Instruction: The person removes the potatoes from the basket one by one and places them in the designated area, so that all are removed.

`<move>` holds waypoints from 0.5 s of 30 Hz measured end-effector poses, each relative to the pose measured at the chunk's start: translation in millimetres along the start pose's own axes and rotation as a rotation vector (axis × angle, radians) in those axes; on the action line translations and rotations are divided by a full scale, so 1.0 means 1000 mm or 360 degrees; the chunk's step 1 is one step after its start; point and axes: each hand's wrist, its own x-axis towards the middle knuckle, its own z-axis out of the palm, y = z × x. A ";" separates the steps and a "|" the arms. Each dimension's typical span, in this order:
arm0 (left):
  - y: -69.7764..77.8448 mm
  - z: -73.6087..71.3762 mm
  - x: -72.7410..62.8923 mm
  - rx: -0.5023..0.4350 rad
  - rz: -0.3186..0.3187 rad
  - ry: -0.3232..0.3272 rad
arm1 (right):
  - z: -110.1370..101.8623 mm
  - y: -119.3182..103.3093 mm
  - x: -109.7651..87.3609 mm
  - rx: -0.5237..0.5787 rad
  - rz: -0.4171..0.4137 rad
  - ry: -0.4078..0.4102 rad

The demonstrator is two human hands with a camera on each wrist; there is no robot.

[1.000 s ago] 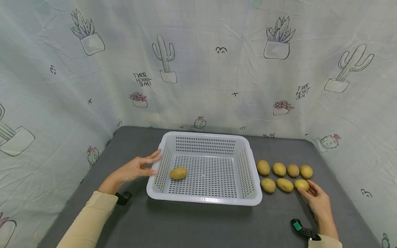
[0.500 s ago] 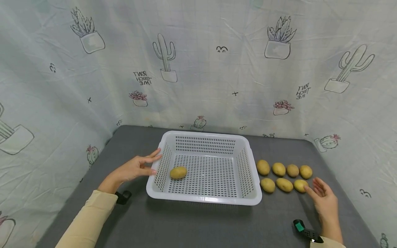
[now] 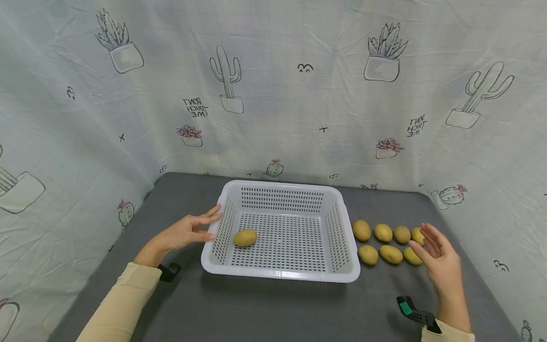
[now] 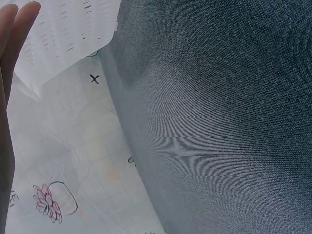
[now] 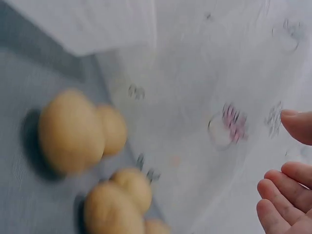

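A white perforated plastic basket (image 3: 279,276) stands on the grey table, with one potato (image 3: 245,238) on its floor at the left. My left hand (image 3: 183,232) rests with relaxed fingers against the basket's left rim. To the right of the basket lie several potatoes in two short rows. My right hand (image 3: 440,256) hovers at their right end, fingers extended and nothing held. It partly covers the end potato of the back row (image 3: 417,235) and is close beside the end potato of the front row (image 3: 412,256). The right wrist view shows blurred potatoes (image 5: 70,131) apart from the fingers.
A pale curtain (image 3: 273,95) printed with cacti hangs behind and along both sides of the grey table (image 3: 273,313). Black straps circle both wrists; the right strap (image 3: 416,314) has a green patch.
My right hand has let go of the end potato of the front row, drawn off to the right, then risen toward the back row. The left hand and basket stay put.
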 end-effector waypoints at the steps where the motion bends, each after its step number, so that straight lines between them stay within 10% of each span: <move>1: 0.000 0.000 0.000 0.0001 -0.0002 0.0001 | 0.002 -0.005 0.000 0.0015 -0.0056 -0.0018; 15: -0.001 0.000 0.001 -0.0008 -0.0018 0.0012 | 0.041 -0.076 0.017 0.0577 -0.0719 -0.0427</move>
